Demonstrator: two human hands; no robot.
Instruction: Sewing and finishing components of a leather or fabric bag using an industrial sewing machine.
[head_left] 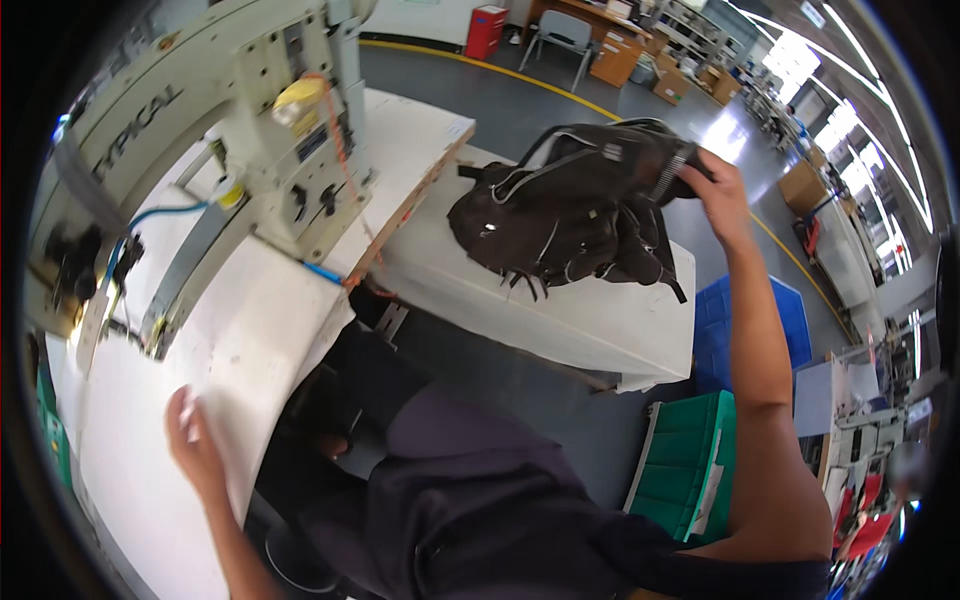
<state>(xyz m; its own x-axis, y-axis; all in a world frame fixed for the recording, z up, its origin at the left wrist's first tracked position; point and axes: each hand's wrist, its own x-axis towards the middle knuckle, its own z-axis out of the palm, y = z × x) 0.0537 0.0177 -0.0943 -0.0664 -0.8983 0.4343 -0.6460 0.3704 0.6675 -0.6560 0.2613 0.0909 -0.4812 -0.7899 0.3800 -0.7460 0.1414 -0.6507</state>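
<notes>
A black backpack (560,215) with grey piping and dangling straps lies over the white side table, its right end lifted. My right hand (722,195) is closed around a strap or edge at that raised end. Over the white sewing table (240,350) at the left is my left hand (196,445), close to the near end of the industrial sewing machine (230,120). Motion smears its fingers. A small pale spot shows between them, too blurred to name.
The white side table (480,300) adjoins the sewing table. To its right, on the floor, stand a blue bin (790,310) and a green crate (685,460). Farther off are a chair (560,38), a red box (485,30) and cardboard boxes (672,85).
</notes>
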